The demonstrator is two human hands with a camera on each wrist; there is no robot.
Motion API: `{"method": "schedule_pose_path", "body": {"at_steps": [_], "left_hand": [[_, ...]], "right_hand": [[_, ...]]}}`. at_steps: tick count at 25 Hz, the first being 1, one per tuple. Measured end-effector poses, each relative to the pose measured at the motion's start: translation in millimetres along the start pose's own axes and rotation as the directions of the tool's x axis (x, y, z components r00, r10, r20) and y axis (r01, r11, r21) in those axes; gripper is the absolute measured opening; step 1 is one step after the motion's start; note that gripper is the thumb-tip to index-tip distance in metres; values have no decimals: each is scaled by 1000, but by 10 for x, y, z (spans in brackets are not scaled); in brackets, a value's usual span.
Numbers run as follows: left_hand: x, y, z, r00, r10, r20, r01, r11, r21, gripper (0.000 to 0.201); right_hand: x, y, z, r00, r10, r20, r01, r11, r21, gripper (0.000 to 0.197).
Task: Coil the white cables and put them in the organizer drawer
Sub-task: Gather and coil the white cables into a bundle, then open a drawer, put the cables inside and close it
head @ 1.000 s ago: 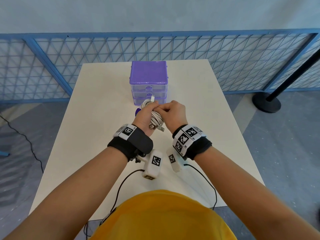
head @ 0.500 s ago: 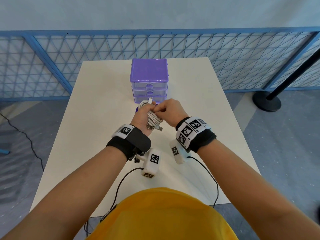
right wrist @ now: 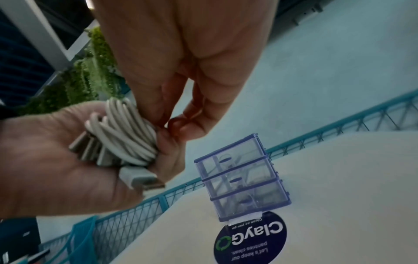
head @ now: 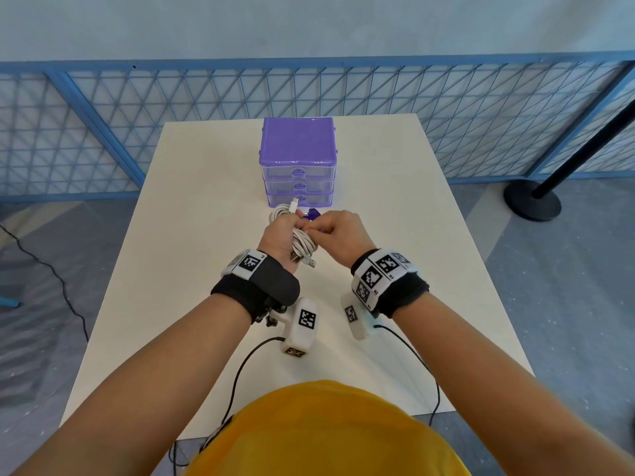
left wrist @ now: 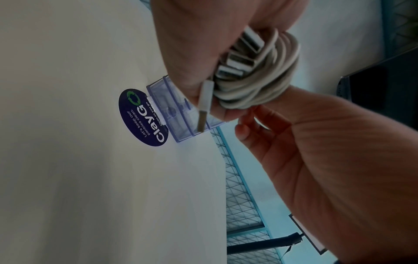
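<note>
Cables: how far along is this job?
Done: the white cables are wound into one bundle, plug ends sticking out. In hand: the left hand grips the bundle above the table while the right hand pinches at it. Left: all three drawers of the purple organizer look shut, so one must be opened and the bundle put in.

Desk (head: 192, 269) surface left and right of the organizer (head: 298, 159) is open for passage. Organizer's three drawers are seen closed, fronts facing the hands. A dark round sticker (right wrist: 250, 239) lies flat just before it, posing no obstruction. Blue fence (head: 103, 132) bounds the far edge.
</note>
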State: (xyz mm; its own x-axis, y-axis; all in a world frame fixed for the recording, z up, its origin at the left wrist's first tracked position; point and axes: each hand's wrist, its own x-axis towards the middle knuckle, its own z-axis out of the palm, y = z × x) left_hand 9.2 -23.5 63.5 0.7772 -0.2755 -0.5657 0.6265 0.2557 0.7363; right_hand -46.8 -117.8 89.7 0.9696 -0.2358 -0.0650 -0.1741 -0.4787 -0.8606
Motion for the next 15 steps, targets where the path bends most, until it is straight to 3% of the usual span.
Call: {"method": "schedule_pose_path", "body": {"at_steps": [5,8,12,15], "left_hand": [[128,46,-20,996,16,-93,-8,997,82,20],[220,134,-18,997,27,-77,-16,991,136,11],[384,323,-15,994,23,-111,-5,988,153,6],[509,468,-50,988,13,-152,5,993,119,8]], "right_hand": [[49,75,23,999,-14,41,16,998,-59,21],[146,98,31,999,-22,41,25,996,-88,22],[419,66,31,995,-84,-56,77,990,-119,21],[644,58,41,995,-82,-61,68,977,-200,23]]}}
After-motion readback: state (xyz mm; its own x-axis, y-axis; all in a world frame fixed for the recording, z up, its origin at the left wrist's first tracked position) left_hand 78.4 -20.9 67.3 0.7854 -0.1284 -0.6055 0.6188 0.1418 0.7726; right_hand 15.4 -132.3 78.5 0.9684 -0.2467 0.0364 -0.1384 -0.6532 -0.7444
